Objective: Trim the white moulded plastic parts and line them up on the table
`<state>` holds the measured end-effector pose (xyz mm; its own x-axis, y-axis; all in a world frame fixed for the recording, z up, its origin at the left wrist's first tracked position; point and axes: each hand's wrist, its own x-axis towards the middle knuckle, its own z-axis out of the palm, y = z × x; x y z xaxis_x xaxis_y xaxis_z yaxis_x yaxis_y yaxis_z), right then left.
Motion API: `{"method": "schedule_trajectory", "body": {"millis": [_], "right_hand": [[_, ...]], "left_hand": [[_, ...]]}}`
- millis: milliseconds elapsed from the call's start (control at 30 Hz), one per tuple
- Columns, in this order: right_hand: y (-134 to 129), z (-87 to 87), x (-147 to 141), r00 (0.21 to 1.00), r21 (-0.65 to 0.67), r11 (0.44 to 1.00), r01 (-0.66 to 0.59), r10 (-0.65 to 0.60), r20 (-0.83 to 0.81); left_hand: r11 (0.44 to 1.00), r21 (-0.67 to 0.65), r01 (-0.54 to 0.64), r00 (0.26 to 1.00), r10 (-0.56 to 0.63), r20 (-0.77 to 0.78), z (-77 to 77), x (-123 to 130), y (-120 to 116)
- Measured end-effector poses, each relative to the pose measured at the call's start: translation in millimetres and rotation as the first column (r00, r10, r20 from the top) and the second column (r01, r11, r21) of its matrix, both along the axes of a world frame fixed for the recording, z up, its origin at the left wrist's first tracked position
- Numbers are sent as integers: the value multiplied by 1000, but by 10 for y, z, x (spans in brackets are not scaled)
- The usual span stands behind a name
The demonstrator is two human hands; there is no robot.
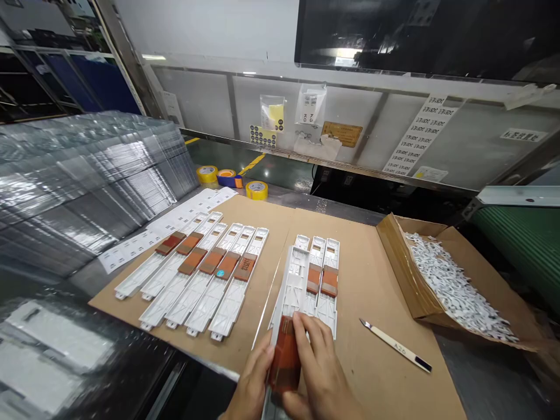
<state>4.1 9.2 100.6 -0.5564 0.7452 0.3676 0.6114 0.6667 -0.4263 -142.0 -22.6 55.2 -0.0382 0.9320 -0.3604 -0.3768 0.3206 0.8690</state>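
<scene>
Both hands are on a long white plastic strip point(297, 274) that bears a reddish-brown block point(285, 356). My left hand point(252, 379) grips the strip's left edge beside the block. Fingers of my right hand point(317, 361) curl over the block's right side and press on it. Just beyond, white strips with brown blocks point(330, 280) lie side by side, partly hidden by the held strip. Several more white strips point(227, 303) with brown blocks across them are lined up on the cardboard sheet point(354, 256) to the left.
A cardboard box point(402, 280) of small white pieces stands at the right, with a craft knife point(396, 345) nearer my right hand. Tape rolls point(256, 189), a label sheet point(175, 224) and wrapped stacks point(87, 175) are at the left. A dark screen point(429, 38) hangs above.
</scene>
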Motion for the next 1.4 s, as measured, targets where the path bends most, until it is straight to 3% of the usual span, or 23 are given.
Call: {"method": "schedule_trajectory", "body": {"millis": [200, 333, 400, 467, 500, 600, 667, 767, 933, 1033, 1167, 1233, 1300, 1400], "right_hand": [[-2, -93, -19, 1000, -32, 999, -6, 6, 6], [-27, -111, -4, 999, -79, 996, -28, 25, -41], [-42, -89, 8, 993, -174, 984, -48, 28, -118], [-36, -68, -11, 959, -319, 948, -13, -78, -272], [-22, -64, -41, 915, -409, 912, 35, -194, -353], [62, -86, -218, 680, -653, 731, 197, -582, -446], [128, -121, -361, 579, -733, 644, 218, -690, -434], [205, -177, -505, 528, -757, 621, 205, -721, -449], [403, -286, -551, 500, -759, 619, 204, -732, -463], [675, -403, -604, 473, -754, 620, 219, -743, -473], [1144, -536, -749, 485, -717, 640, 277, -737, -471], [1315, -545, -796, 538, -672, 676, 302, -703, -465], [1362, -519, -782, 614, -599, 727, 336, -651, -446], [1132, -489, -642, 754, -441, 819, 369, -541, -373]], "left_hand": [[973, 166, 162, 941, -203, 270, 216, 94, 43], [971, 161, 175, 948, -211, 240, 185, 54, 41], [972, 158, 172, 960, -201, 196, 180, 31, 26], [969, 141, 202, 961, -224, 162, 194, 20, 6], [965, 128, 230, 955, -249, 160, 203, 21, -6], [944, 160, 288, 941, -310, 135, 204, 38, -41], [934, 215, 286, 954, -298, 28, 168, 47, -57], [931, 222, 291, 952, -259, -162, 85, 35, -42], [925, 189, 330, 908, -257, -330, 1, -51, 118], [946, 125, 300, 799, -177, -575, -64, -118, 226], [939, 50, 339, 440, -112, -891, -192, -198, 363], [940, 39, 340, 322, -77, -944, -225, -244, 477], [946, 79, 313, 279, -12, -960, -227, -299, 630], [953, 125, 275, 252, 54, -966, -215, -364, 875]]}}
